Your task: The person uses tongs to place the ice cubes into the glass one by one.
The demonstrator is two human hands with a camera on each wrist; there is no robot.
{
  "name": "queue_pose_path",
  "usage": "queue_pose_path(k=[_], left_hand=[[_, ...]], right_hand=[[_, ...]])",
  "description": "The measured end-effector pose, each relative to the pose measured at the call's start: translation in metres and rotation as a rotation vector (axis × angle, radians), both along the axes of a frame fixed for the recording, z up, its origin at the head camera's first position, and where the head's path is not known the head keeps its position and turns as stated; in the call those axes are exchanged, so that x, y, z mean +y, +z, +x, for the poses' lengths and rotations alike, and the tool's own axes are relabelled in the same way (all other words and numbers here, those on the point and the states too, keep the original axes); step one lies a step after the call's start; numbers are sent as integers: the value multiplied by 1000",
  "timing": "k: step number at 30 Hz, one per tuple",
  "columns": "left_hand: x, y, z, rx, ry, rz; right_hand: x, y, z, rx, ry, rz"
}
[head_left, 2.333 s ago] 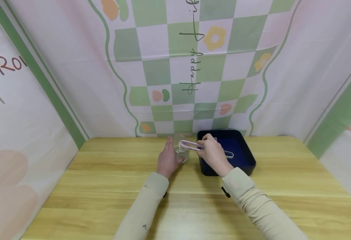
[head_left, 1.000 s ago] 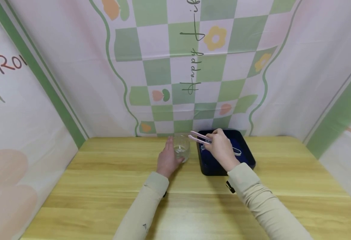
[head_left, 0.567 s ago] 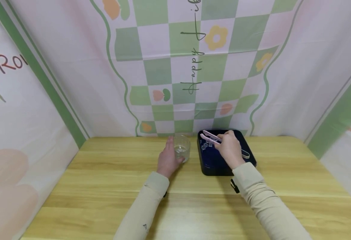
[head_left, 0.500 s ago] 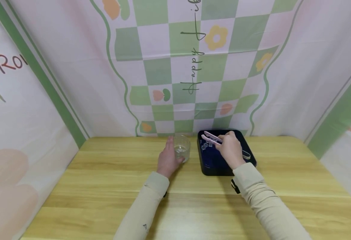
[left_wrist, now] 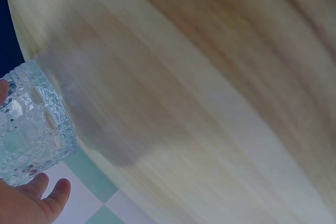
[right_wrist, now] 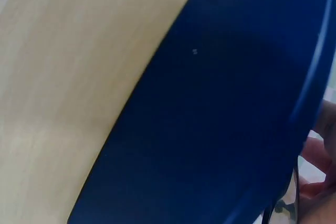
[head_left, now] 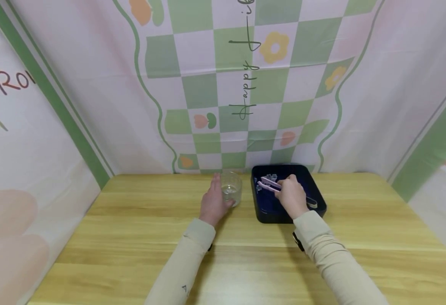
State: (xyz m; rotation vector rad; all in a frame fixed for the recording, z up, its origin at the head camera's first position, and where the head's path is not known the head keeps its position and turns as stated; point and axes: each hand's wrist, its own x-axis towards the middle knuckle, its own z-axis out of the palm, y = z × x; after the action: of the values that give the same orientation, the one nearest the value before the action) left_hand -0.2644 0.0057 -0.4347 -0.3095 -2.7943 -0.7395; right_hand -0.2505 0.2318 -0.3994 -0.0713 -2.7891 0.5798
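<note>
My left hand (head_left: 212,202) holds a clear glass (head_left: 232,189) upright on the table, thumb at the near side and fingers along the left. In the left wrist view the patterned glass (left_wrist: 31,124) sits between the thumb and fingers. My right hand (head_left: 292,195) grips pink tongs (head_left: 269,184) over the dark blue tray (head_left: 259,214). Their two tips are spread, inside the tray's left part, close to small clear chunks (head_left: 271,177) like ice cubes. The right wrist view shows mostly the outer wall of the tray (right_wrist: 210,103), with a few fingers at the right edge.
The tray stands just right of the glass, near the back edge of the wooden table (head_left: 150,254). Behind it hangs a printed curtain (head_left: 232,89) with green and white checks; more printed cloth (head_left: 24,169) hangs at the left side.
The tongs have moved right, from the glass with a clear chunk at their tips, to above the tray, then lowered into it with tips apart. The left hand has stayed at the glass.
</note>
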Motion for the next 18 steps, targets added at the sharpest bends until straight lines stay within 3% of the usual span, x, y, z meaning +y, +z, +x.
queue_pose_path(k=[9, 18], left_hand=[[0, -1, 1, 52, -4, -28], [-1, -2, -1, 17, -5, -12]], right_hand=[[-1, -5, -1, -11, 13, 17], [-2, -6, -3, -38, 26, 42]])
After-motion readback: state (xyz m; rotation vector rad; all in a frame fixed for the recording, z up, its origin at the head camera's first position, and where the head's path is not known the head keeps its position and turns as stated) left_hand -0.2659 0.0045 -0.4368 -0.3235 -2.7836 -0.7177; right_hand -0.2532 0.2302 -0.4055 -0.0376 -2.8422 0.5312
